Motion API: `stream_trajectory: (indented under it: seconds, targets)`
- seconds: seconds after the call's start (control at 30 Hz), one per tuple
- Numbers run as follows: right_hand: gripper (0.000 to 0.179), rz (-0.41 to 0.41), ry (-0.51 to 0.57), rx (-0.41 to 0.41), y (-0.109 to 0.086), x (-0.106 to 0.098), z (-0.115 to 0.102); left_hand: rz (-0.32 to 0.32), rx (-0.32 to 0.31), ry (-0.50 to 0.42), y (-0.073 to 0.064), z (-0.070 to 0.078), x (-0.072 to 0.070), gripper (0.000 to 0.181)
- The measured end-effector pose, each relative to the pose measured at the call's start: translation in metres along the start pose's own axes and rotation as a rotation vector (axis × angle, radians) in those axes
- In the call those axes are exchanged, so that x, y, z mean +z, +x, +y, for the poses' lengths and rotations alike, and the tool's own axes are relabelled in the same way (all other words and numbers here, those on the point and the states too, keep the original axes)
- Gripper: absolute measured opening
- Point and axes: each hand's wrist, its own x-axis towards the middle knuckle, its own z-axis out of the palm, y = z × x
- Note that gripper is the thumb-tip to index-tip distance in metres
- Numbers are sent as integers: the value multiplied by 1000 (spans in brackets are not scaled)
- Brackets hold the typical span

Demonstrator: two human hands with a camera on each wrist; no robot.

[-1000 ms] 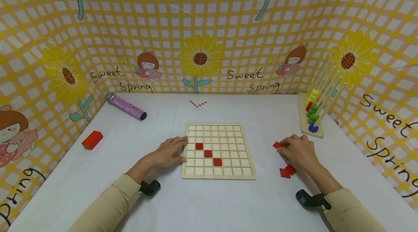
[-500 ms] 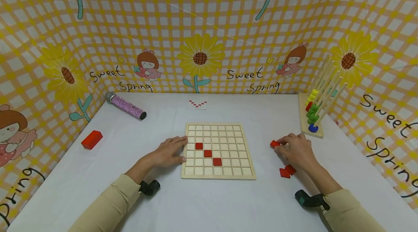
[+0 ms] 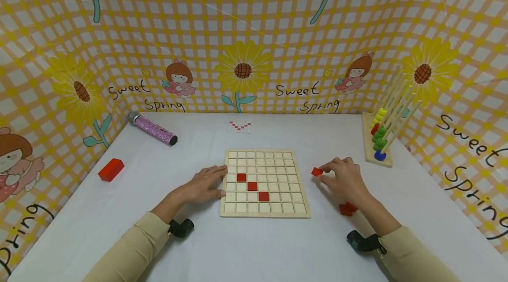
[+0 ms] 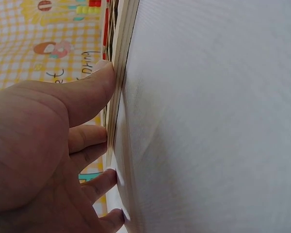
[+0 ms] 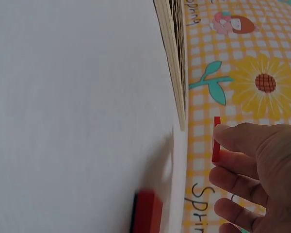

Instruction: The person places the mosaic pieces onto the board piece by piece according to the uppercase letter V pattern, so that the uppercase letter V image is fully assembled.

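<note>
A wooden grid board (image 3: 282, 155) lies mid-table with three red square tiles (image 3: 252, 186) set in a diagonal line on its cells. My left hand (image 3: 204, 185) rests at the board's left edge, thumb and fingertips touching its side, fingers fairly straight. My right hand (image 3: 344, 179) pinches a red square tile (image 3: 316, 172) between thumb and forefinger, just right of the board. In the right wrist view the pinched tile (image 5: 216, 140) shows edge-on, raised above the cloth. More red tiles (image 3: 346, 209) lie on the table below the right hand.
A small pattern card (image 3: 240, 126) lies behind the board. At the left are a glittery pink microphone (image 3: 155, 129) and a red block (image 3: 111, 170). A pegged bead stand (image 3: 371, 150) with coloured beads rises at the back right. Patterned cloth walls enclose the table.
My right hand has lifted the red tile and carried it leftward toward the board, away from the other loose tiles. My left hand stays at the board's edge.
</note>
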Motion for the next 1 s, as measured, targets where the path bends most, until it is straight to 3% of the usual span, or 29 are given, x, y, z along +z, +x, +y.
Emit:
stream_trajectory:
  seconds: [0.37,1.0]
  targets:
    - [19,8,43,-122,9,14,-40,-1,-5,-18,0,0,0,68]
    - [21,-4,66,-255,33,33,-102,-5,0,-33,0,3,-1,69]
